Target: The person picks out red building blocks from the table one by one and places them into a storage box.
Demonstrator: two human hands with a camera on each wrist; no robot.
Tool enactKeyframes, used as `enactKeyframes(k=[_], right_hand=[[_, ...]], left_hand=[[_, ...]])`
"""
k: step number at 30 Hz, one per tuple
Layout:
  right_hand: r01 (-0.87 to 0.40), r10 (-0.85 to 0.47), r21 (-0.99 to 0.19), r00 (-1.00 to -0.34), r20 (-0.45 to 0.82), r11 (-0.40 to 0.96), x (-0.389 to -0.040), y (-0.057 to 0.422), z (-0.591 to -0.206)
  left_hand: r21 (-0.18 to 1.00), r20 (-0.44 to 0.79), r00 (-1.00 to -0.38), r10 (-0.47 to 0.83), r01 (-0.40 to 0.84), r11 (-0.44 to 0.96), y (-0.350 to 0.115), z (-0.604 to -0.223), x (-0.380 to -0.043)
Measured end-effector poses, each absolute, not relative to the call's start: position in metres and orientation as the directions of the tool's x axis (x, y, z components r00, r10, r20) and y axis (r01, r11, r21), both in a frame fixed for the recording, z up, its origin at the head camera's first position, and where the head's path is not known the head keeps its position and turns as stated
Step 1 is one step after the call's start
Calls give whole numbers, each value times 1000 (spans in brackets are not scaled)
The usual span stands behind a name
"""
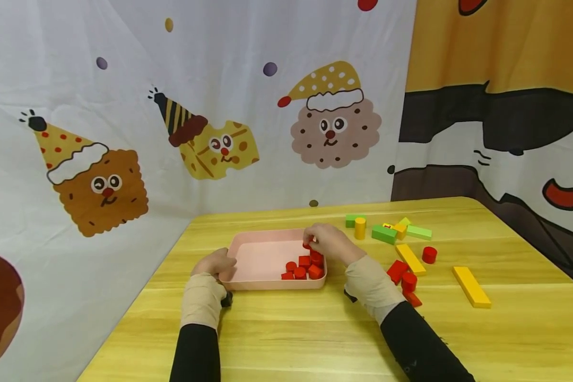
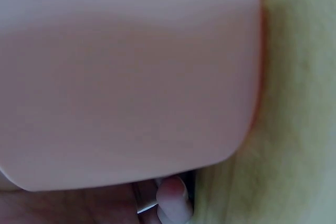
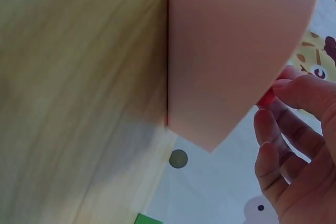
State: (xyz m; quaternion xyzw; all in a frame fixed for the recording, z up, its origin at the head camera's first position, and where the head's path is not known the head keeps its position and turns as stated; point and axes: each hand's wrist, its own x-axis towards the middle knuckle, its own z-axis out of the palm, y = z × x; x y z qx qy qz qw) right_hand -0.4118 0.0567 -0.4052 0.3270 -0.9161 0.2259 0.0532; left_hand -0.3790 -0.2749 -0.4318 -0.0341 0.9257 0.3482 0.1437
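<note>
A shallow pink tray (image 1: pixel 262 257) lies on the table, with several red blocks (image 1: pixel 304 261) gathered at its right end. My left hand (image 1: pixel 214 263) grips the tray's left wall, the thumb over the rim; the left wrist view shows fingers (image 2: pixel 174 199) along the tray's outside. Over the tray's right back part, my right hand (image 1: pixel 331 241) pinches a small red block (image 3: pixel 267 97) between thumb and fingertips. Most of that block is hidden by the fingers and the tray wall, so its shape cannot be told.
Right of the tray lie more red blocks (image 1: pixel 398 271), a red cylinder (image 1: pixel 429 255) and two long yellow blocks (image 1: pixel 471 287). Green blocks (image 1: pixel 384 234) and a yellow cylinder (image 1: pixel 360 228) stand toward the back. A printed curtain (image 1: pixel 267 191) hangs behind the wooden table (image 1: pixel 286 329).
</note>
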Motion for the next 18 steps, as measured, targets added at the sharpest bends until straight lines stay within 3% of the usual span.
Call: enactKeyframes(k=[14,18], right_hand=[[-717,-651,-282,-697,302,637,-414,49,-421],[-713,-660,-228,-701,270,664,-411,47,-419]], left_hand=[[642,-299,-954,21,-185,744,-274,-431,-377],[628,-292,-956,15,-180,757,-275,-430,-378]])
